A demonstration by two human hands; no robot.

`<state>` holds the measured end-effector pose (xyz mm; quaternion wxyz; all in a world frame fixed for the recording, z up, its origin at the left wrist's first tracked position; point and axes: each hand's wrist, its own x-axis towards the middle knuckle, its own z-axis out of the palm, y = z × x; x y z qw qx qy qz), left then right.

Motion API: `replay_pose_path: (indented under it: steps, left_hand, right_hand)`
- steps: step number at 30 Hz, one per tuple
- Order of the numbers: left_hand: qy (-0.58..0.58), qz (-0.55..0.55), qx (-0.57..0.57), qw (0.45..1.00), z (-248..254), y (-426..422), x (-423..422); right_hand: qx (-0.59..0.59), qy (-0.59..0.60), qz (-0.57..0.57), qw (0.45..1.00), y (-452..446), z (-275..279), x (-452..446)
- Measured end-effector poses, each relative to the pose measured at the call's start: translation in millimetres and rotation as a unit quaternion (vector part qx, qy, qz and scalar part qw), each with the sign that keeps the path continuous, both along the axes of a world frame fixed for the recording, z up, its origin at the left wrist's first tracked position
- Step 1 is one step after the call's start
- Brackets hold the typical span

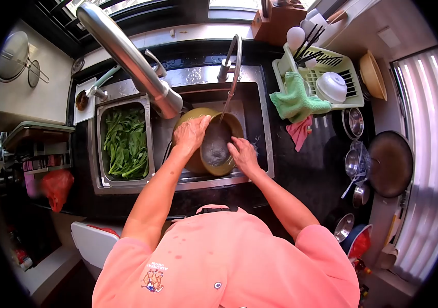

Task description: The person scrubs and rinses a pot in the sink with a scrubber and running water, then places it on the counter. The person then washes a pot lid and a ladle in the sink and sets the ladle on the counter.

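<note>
A yellowish-brown pot (193, 163) stands tilted in the sink (256, 128), and water from the thin curved tap (238, 64) runs into it. My left hand (192, 134) lies over the pot's left side, fingers together against its rim. At the opening's right edge is my right hand (243, 154), its thumb and fingers at the rim; whether they grip it is hard to make out. Water swirls inside the pot. Leafy greens (126, 141) fill a metal tray (150, 154) to the left.
The large steel faucet (126, 56) reaches over the sink from the upper left. At the right stand a dish rack (352, 69) with bowls, a green cloth (298, 97), a pink cloth (298, 134) and several metal pans. A red bag (58, 189) hangs at the left.
</note>
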<state>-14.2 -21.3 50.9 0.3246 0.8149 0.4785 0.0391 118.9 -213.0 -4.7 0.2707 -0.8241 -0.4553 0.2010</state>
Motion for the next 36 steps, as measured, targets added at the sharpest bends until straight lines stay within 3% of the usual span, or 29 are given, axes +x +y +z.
replay_pose_path:
  steps: [1,2,4,6,8,11,12,14,15,16,17,20,21,23,25,30,34,36]
  left_hand:
    - [-0.032,-0.007,0.029,0.999,-12,-4,-7]
    - [-0.024,-0.004,0.008,1.000,-7,-8,-9]
    - [-0.015,0.005,-0.030,0.999,8,-16,-1]
    - [-0.003,-0.016,-0.039,0.999,10,-25,3]
    - [0.001,-0.015,-0.096,0.995,25,-26,2]
    - [-0.144,0.031,0.167,0.975,17,-21,-17]
    - [-0.134,0.101,0.133,0.977,23,-9,-26]
    - [-0.096,0.162,0.150,0.971,-47,13,-54]
    - [-0.118,0.200,-0.088,0.969,-89,26,-70]
    - [-0.133,0.226,-0.322,0.909,-116,32,-80]
    - [-0.155,0.286,-0.424,0.845,-114,23,-78]
    - [-0.173,0.260,-0.319,0.895,-35,-1,-61]
    - [-0.100,0.210,-0.236,0.944,-49,1,-61]
    - [-0.058,0.177,-0.166,0.968,-12,-10,-49]
    - [-0.042,0.151,-0.096,0.983,36,-25,-35]
    - [-0.058,0.066,0.043,0.995,82,-50,-15]
    - [-0.065,0.019,0.153,0.986,91,-65,-4]
    - [-0.042,-0.005,0.140,0.989,103,-73,3]
  right_hand:
    - [0.002,0.213,-0.072,0.974,21,-6,-3]
    - [0.003,0.415,-0.141,0.899,40,-9,-8]
    - [0.035,0.591,-0.197,0.781,70,-1,-22]
    - [0.086,0.629,-0.242,0.734,101,11,-44]
    - [0.049,0.598,-0.321,0.733,121,-16,-44]
    - [-0.032,0.478,-0.356,0.802,122,24,-45]
    - [-0.055,0.468,-0.369,0.801,119,38,-43]
    - [-0.100,0.447,-0.394,0.797,110,58,-36]
    - [-0.099,0.447,-0.362,0.812,100,-3,-24]
    - [-0.077,0.470,-0.361,0.802,93,6,-24]
    - [-0.057,0.494,-0.360,0.789,87,26,-27]
    - [-0.026,0.570,-0.358,0.739,69,11,-17]
    - [-0.015,0.613,-0.352,0.707,61,15,-11]
    - [0.008,0.673,-0.334,0.660,50,33,2]
    - [0.051,0.724,-0.296,0.621,37,35,7]
    - [0.142,0.810,-0.225,0.523,10,28,7]
    - [0.198,0.803,-0.218,0.518,-3,26,2]
    - [0.219,0.807,-0.209,0.507,-8,29,1]
